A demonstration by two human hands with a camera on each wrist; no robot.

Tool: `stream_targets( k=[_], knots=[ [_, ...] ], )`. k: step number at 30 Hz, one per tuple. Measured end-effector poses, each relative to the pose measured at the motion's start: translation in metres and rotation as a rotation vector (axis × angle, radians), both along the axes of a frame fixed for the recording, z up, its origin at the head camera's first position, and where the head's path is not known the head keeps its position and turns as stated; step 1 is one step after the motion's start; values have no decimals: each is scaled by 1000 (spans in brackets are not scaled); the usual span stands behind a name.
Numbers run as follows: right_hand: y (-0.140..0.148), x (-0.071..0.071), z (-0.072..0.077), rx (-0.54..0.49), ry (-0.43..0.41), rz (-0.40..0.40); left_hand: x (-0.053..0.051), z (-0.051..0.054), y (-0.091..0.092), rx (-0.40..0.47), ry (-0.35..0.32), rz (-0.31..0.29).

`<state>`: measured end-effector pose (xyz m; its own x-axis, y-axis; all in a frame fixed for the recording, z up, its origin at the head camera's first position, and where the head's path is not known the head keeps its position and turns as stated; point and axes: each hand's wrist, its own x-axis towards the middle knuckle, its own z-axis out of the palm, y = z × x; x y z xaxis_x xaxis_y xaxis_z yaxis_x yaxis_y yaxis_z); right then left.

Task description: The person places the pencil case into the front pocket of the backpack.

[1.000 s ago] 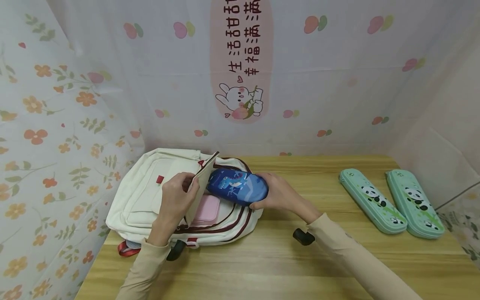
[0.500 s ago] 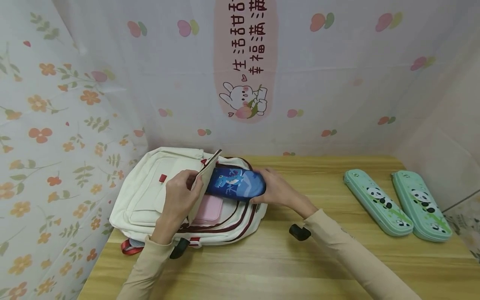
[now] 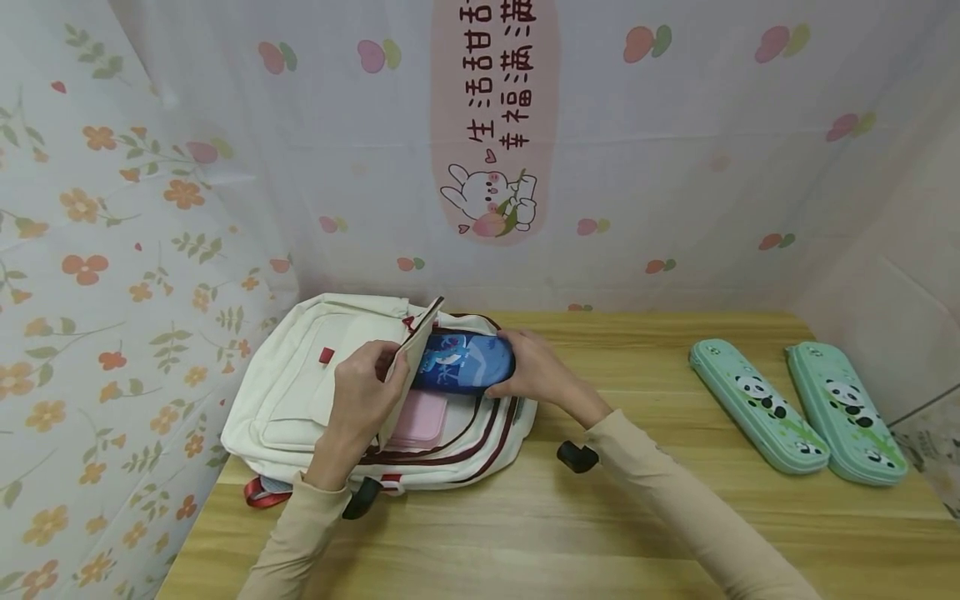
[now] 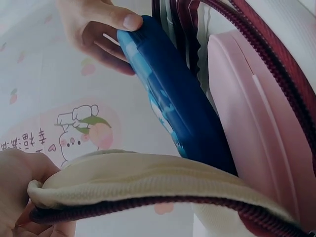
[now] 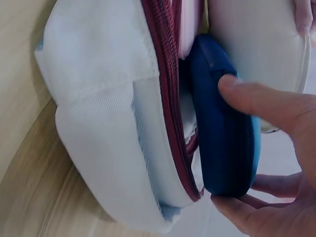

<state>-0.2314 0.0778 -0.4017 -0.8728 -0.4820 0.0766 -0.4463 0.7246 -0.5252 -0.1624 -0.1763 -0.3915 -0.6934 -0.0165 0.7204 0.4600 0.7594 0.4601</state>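
Observation:
A cream backpack [image 3: 292, 375] with dark red zips lies on the table at the left. My left hand [image 3: 363, 400] pinches the edge of its raised front flap [image 4: 148, 180]. With thumb and fingers around its outer end, my right hand [image 3: 543, 372] grips a blue dinosaur case [image 3: 468, 362]. The case's far end sits inside the opened pocket, hidden behind the flap in the head view. Beside the blue case in the pocket is a pink case [image 4: 247, 108]; in the right wrist view the blue case [image 5: 222, 133] stands on edge between zip and flap.
Two mint green panda cases [image 3: 757, 406] [image 3: 847, 412] lie side by side at the right of the wooden table [image 3: 495, 542]. A patterned curtain [image 3: 360, 167] hangs behind and at the left. A red strap loop [image 3: 264, 493] sticks out at the bag's lower left.
My right hand has moved left, and the blue case has slid deeper into the pocket behind the flap. My left hand still holds the flap up. The head view has shifted slightly.

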Motion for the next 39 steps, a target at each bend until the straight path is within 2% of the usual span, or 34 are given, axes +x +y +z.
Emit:
stream_targets(
  k=[13, 24, 27, 39],
  knots=[
    [-20, -11, 0, -15, -51, 33, 0, 4, 4, 18, -5, -18],
    [-39, -23, -8, -22, -15, 67, 2, 3, 4, 27, -7, -38],
    [-45, -25, -9, -19, -25, 61, 2, 4, 5, 30, -12, -42],
    [-66, -33, -9, 6, 22, 93, 4, 2, 6, 22, -7, -66]
  ],
)
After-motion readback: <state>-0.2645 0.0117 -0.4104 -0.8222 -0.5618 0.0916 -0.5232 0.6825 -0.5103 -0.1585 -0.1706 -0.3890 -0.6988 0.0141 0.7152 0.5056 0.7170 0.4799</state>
